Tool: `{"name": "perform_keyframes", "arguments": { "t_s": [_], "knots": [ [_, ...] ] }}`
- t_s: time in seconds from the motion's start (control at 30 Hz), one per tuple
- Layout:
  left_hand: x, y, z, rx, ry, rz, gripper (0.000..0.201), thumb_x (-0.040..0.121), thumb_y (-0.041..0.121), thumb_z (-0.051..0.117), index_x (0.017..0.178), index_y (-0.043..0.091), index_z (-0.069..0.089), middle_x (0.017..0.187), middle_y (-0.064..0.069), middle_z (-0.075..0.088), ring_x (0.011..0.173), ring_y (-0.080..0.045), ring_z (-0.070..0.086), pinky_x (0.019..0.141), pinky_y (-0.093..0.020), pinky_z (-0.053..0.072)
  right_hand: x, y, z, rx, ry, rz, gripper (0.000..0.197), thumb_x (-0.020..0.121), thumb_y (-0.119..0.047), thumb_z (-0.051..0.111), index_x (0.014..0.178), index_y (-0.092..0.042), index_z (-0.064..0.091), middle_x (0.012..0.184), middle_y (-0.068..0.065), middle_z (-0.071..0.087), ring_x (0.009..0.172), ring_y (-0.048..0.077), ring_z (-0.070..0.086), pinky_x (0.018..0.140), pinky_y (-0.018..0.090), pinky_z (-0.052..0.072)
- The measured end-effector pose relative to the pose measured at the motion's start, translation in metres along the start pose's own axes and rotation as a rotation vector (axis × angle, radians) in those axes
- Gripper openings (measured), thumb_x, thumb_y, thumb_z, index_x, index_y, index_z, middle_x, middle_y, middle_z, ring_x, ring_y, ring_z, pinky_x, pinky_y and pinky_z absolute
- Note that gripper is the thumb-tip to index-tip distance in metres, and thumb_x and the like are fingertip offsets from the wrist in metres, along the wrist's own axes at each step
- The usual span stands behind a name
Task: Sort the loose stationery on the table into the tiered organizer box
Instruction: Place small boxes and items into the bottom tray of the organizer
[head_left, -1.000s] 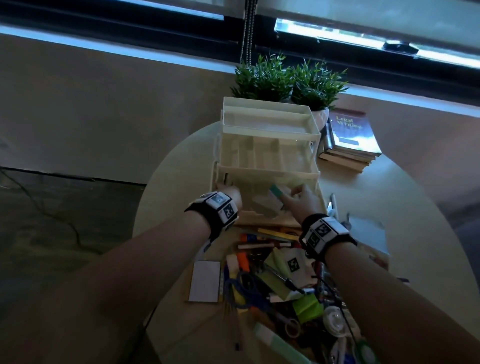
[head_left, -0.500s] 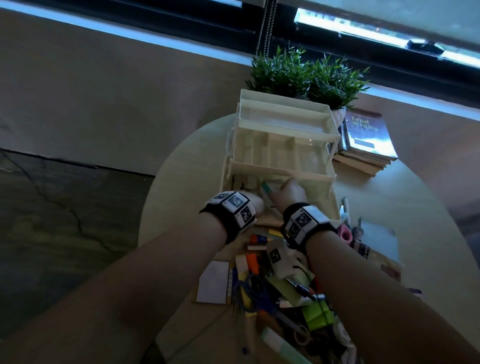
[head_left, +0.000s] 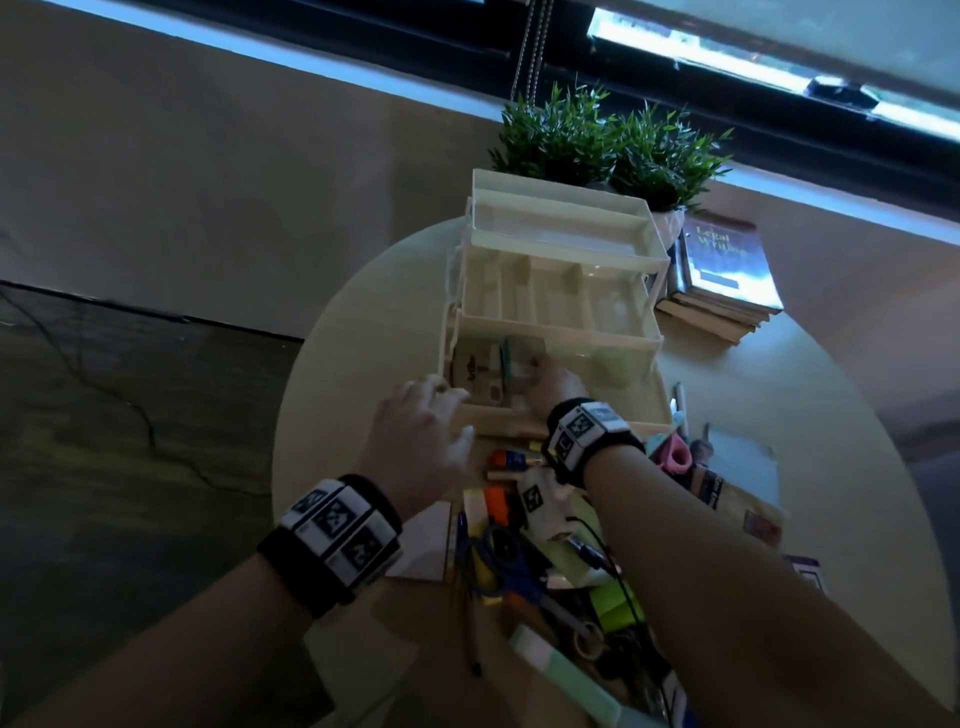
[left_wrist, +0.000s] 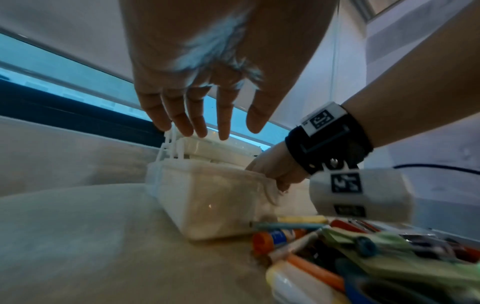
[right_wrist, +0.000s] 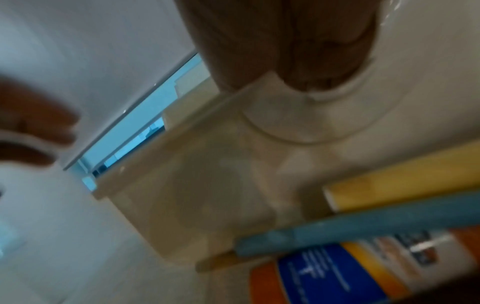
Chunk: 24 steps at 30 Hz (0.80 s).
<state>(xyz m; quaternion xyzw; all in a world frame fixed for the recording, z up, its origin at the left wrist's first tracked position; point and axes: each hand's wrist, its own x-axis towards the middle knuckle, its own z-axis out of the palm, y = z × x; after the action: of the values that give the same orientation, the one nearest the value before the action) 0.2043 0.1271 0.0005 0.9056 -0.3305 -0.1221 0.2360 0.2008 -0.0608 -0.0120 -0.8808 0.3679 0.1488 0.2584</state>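
The cream tiered organizer box (head_left: 561, 249) stands open on the round table, also visible in the wrist views (left_wrist: 207, 197) (right_wrist: 194, 164). My right hand (head_left: 553, 382) reaches into the left part of the bottom tier. Its fingertips hold a green-edged pad (head_left: 506, 366) upright next to a printed card (head_left: 472, 371) lying there; the thumb is hidden. In the left wrist view the right hand (left_wrist: 272, 170) dips behind the box wall. My left hand (head_left: 423, 431) hovers over the box's front left corner, holding nothing, its fingers (left_wrist: 197, 119) straight and spread.
A pile of loose stationery (head_left: 519, 545) lies in front of the box: an orange glue stick (head_left: 511, 460), blue scissors (head_left: 498, 556), sticky notes, pens, tape. A white pad (head_left: 423, 545) lies left of it. Stacked books (head_left: 722, 270) and two potted plants (head_left: 597, 140) stand behind.
My right hand has carried the green-edged pad leftward into the bottom tier's left part. My left hand has drawn back from the box front and spread its fingers.
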Motion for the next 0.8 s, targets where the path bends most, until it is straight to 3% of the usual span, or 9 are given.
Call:
{"name": "perform_keyframes", "arguments": {
  "t_s": [0.1, 0.23, 0.4, 0.47, 0.5, 0.63, 0.7, 0.77, 0.8],
  "knots": [
    [-0.021, -0.011, 0.009, -0.056, -0.011, -0.078, 0.039, 0.088, 0.031, 0.053, 0.124, 0.016, 0.054, 0.128, -0.008, 0.048, 0.122, -0.026, 0.043, 0.102, -0.037, 0.036, -0.016, 0.003, -0.013, -0.002, -0.026, -0.075, 0.042, 0.096, -0.013, 0.04, 0.138, -0.007, 0.037, 0.137, 0.019, 0.047, 0.125, 0.033, 0.046, 0.101, 0.035, 0.038],
    [-0.041, -0.022, 0.022, -0.029, -0.112, -0.193, 0.04, 0.087, 0.028, 0.057, 0.125, 0.017, 0.052, 0.127, -0.009, 0.049, 0.121, -0.027, 0.044, 0.1, -0.037, 0.039, -0.056, 0.036, -0.038, 0.148, 0.204, -0.21, 0.04, 0.091, -0.012, 0.05, 0.131, -0.014, 0.049, 0.13, 0.013, 0.054, 0.121, 0.029, 0.05, 0.098, 0.032, 0.039],
    [-0.054, -0.025, 0.046, 0.175, -0.405, -0.4, 0.08, 0.083, 0.056, 0.054, 0.145, 0.016, 0.022, 0.145, -0.011, 0.032, 0.133, -0.033, 0.032, 0.105, -0.04, 0.033, -0.129, 0.132, -0.059, 0.232, 0.283, -0.15, 0.017, 0.086, -0.013, 0.059, 0.099, -0.012, 0.069, 0.099, 0.009, 0.07, 0.092, 0.019, 0.062, 0.082, 0.028, 0.043],
    [-0.055, -0.024, 0.06, 0.228, -0.461, -0.462, 0.097, 0.071, 0.076, 0.052, 0.143, 0.018, 0.024, 0.139, -0.011, 0.038, 0.126, -0.034, 0.039, 0.101, -0.044, 0.037, -0.147, 0.177, -0.063, 0.197, 0.282, -0.077, 0.015, 0.084, -0.011, 0.062, 0.096, -0.008, 0.07, 0.099, 0.015, 0.071, 0.093, 0.022, 0.064, 0.082, 0.03, 0.044],
    [-0.057, -0.022, 0.067, 0.228, -0.435, -0.5, 0.099, 0.068, 0.078, 0.053, 0.141, 0.016, 0.028, 0.137, -0.012, 0.04, 0.124, -0.034, 0.041, 0.1, -0.045, 0.039, -0.154, 0.199, -0.064, 0.171, 0.247, -0.025, 0.015, 0.083, -0.01, 0.064, 0.097, -0.006, 0.07, 0.102, 0.016, 0.07, 0.094, 0.022, 0.063, 0.082, 0.03, 0.044],
    [-0.06, 0.001, 0.084, 0.116, -0.289, -0.681, 0.064, 0.081, 0.031, 0.067, 0.131, -0.001, 0.043, 0.134, -0.027, 0.043, 0.123, -0.042, 0.044, 0.103, -0.047, 0.038, -0.177, 0.272, -0.064, 0.093, -0.028, 0.202, 0.011, 0.08, -0.009, 0.068, 0.09, -0.009, 0.063, 0.101, 0.017, 0.063, 0.076, 0.02, 0.055, 0.068, 0.027, 0.043],
    [-0.055, -0.04, 0.109, 0.268, -0.342, -0.665, 0.037, 0.094, 0.002, 0.043, 0.13, 0.002, 0.049, 0.134, -0.019, 0.051, 0.123, -0.034, 0.05, 0.104, -0.039, 0.041, -0.184, 0.297, -0.06, 0.041, -0.088, 0.307, 0.036, 0.078, -0.016, 0.072, 0.11, -0.008, 0.058, 0.113, 0.017, 0.058, 0.085, 0.02, 0.052, 0.065, 0.026, 0.039],
    [-0.011, -0.067, 0.139, -0.004, -0.097, -0.969, 0.07, 0.086, -0.026, 0.003, 0.133, 0.002, 0.047, 0.139, -0.009, 0.051, 0.126, -0.023, 0.048, 0.108, -0.031, 0.038, -0.188, 0.315, -0.055, 0.014, -0.073, 0.397, 0.064, 0.075, -0.022, 0.076, 0.129, -0.006, 0.044, 0.128, 0.017, 0.051, 0.104, 0.026, 0.054, 0.069, 0.027, 0.041],
    [-0.011, -0.053, 0.135, -0.045, -0.046, -1.049, 0.069, 0.086, -0.028, 0.002, 0.136, -0.001, 0.042, 0.143, -0.01, 0.046, 0.131, -0.023, 0.043, 0.111, -0.031, 0.033, -0.19, 0.322, -0.051, -0.001, -0.055, 0.433, 0.073, 0.072, -0.024, 0.078, 0.131, -0.004, 0.039, 0.132, 0.017, 0.049, 0.111, 0.029, 0.053, 0.075, 0.029, 0.043]
  ]
}}
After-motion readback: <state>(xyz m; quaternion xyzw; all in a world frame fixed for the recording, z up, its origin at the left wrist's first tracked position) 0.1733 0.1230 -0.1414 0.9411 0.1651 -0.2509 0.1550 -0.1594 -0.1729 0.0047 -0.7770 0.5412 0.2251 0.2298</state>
